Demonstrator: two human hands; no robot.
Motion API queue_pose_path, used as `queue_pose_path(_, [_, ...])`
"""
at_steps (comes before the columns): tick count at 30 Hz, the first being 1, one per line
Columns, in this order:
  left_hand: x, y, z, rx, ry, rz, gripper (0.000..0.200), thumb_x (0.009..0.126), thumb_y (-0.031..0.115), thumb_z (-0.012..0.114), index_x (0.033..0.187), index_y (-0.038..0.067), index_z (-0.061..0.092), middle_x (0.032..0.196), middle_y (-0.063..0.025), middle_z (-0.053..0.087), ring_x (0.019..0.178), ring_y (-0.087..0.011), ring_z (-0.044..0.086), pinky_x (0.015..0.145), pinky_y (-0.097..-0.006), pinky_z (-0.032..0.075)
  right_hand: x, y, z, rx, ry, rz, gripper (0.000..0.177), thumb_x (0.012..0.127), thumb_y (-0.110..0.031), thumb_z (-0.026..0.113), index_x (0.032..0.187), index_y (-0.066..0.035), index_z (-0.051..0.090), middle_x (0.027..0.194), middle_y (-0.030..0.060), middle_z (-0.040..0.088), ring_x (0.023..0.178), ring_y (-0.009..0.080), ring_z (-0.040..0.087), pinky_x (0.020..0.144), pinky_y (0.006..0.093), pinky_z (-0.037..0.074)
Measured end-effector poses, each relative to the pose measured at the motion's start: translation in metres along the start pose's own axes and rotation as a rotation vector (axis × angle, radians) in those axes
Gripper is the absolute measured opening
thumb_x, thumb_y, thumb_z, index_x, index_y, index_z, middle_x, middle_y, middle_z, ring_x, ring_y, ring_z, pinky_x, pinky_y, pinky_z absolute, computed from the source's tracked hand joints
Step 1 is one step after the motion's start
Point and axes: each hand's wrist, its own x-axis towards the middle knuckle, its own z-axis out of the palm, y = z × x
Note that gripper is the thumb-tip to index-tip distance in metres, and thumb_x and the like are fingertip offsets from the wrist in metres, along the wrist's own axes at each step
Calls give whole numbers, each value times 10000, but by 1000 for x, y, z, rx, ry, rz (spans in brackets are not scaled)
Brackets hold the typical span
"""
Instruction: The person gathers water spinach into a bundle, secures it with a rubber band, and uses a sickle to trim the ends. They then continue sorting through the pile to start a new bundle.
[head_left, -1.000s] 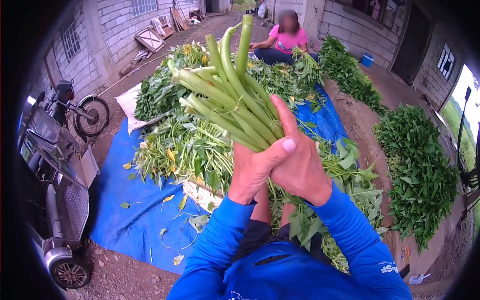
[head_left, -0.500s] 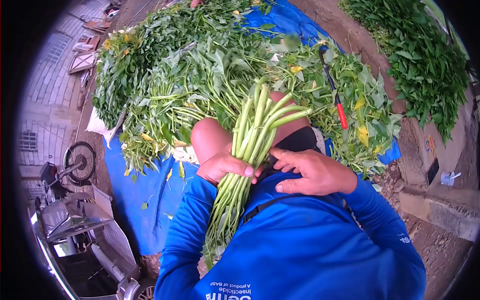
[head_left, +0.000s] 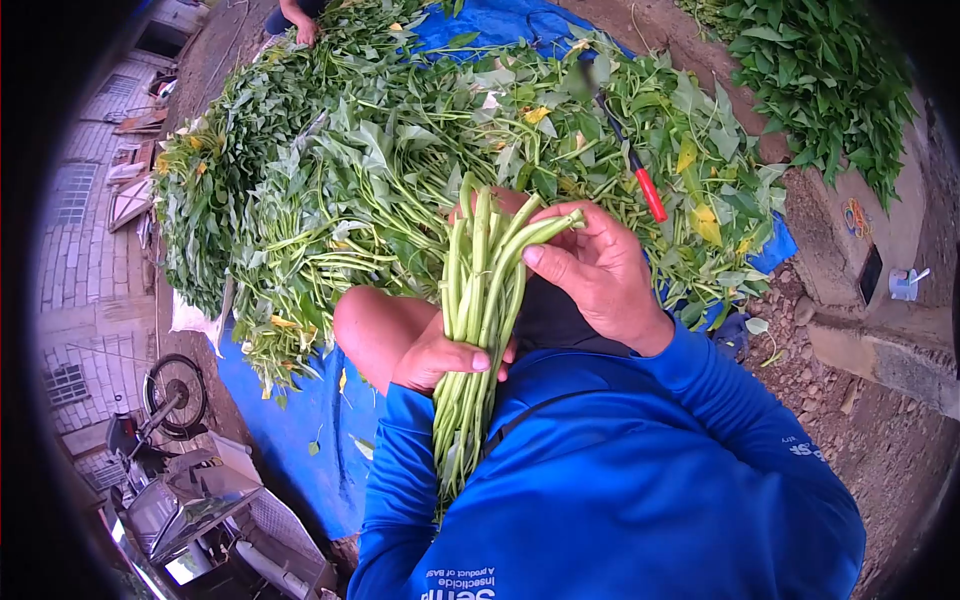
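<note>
My left hand (head_left: 440, 357) is wrapped round the middle of a bundle of water spinach (head_left: 474, 285), held over my lap. The thick cut ends point away from me, and the thinner stems run down past my left forearm. My right hand (head_left: 603, 280) is at the upper right of the bundle, its thumb and fingers closed on the ends of the outer stems, which bend to the right. Beyond the hands lies a heap of loose water spinach (head_left: 390, 190).
A knife with a red handle (head_left: 648, 193) lies on the greens. Beneath them is a blue tarp (head_left: 285, 420). Another person's hand (head_left: 305, 30) shows at the far left of the heap. More greens (head_left: 820, 90) are piled at right. A motorbike (head_left: 180, 490) stands at lower left.
My right hand has moved up and away from my body, from beside the bundle to the stem ends, and closed on them. My left hand keeps its grip. The view has shifted.
</note>
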Motion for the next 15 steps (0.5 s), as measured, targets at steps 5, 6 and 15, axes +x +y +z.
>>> queue_pose_path(5, [-3,1,-4,135,-13,-67,668,740,118,903,1322,-17,606,1001,-119,720,870,-200,708,785,-327,586,-8,21,-13,75,214,268,263,1013,-150,733,1259,-80,669,1057,-7,697,853,82,614,751,248,489])
queue_pose_path(6, [-2,2,-4,191,-8,-87,656,738,107,904,1314,-14,614,1000,-111,723,869,-190,703,786,-319,579,-8,23,-14,84,224,280,289,1017,-141,723,1290,-78,653,1067,-3,701,866,89,623,762,255,493])
queue_pose_path(15, [6,0,1,256,-9,-131,634,731,19,864,1313,1,613,1000,-76,712,883,-161,678,791,-304,559,1,19,-48,359,223,617,467,1042,-72,640,1491,-68,511,1180,56,721,988,173,693,837,326,534])
